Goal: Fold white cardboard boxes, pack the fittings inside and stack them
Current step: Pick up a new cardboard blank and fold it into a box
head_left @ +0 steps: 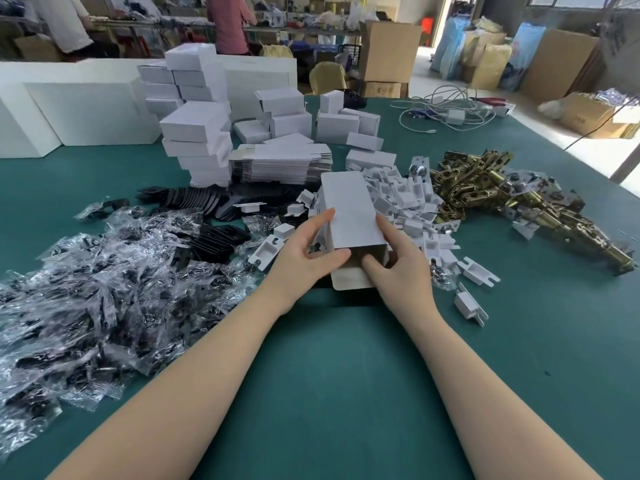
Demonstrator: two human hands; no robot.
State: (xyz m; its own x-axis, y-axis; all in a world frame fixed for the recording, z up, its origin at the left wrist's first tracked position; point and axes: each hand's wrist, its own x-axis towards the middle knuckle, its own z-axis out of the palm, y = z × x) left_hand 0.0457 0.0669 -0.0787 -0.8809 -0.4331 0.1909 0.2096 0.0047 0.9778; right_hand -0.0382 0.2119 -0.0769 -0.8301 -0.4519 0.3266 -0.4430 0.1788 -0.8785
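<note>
Holding a half-formed white cardboard box (349,216) above the green counter (346,375), left hand (304,251) grips its near-left corner, right hand (391,251) clamps the open end. Thin, matte board: judged light, easily creased; best held by side panels. Fittings (485,195) lie alongside.

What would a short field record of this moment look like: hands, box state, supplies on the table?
left hand: grips the box's left side
right hand: grips the right side, thumb at the open end
box: white, formed, near end open, flap down
flat boxes: stacked behind
folded boxes: piled at back left
brass fittings: heaped at right
bagged black parts: heaped at left
table: green cover
</note>
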